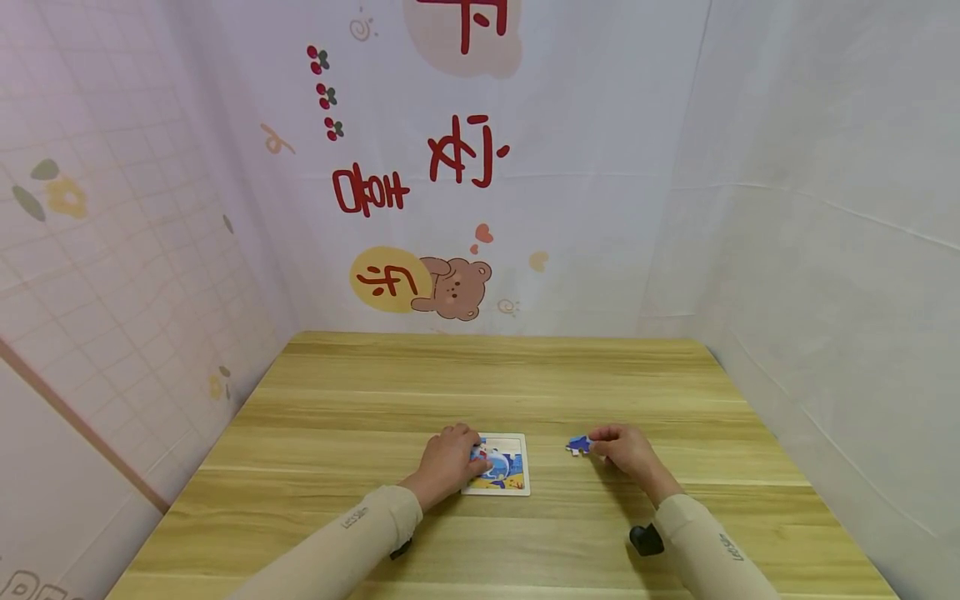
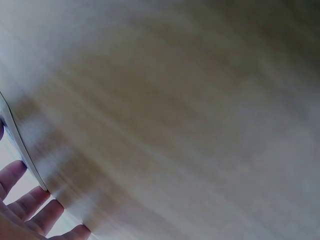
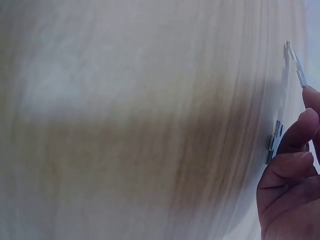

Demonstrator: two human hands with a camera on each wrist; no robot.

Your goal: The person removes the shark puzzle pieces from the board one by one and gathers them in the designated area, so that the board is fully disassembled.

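A small picture puzzle board (image 1: 525, 479) with a pale rim lies on the wooden table, showing a blue and yellow printed scene. Over its left side rests my left hand (image 1: 447, 461), the thumb on the picture. In the left wrist view, the fingertips (image 2: 46, 216) lie along the board's edge (image 2: 25, 150). To the right of the board, my right hand (image 1: 628, 452) pinches a blue puzzle piece (image 1: 578, 445) at its right end. The right wrist view shows a thin piece (image 3: 297, 65) edge-on at a fingertip, and another piece (image 3: 275, 142) close beside the fingers.
The wooden table (image 1: 375, 375) meets a printed cloth backdrop (image 1: 592, 208) at its far edge, with cloth walls on the left and right. Black wrist straps show below both sleeves, one dark part (image 1: 646, 540) standing out by the right forearm.
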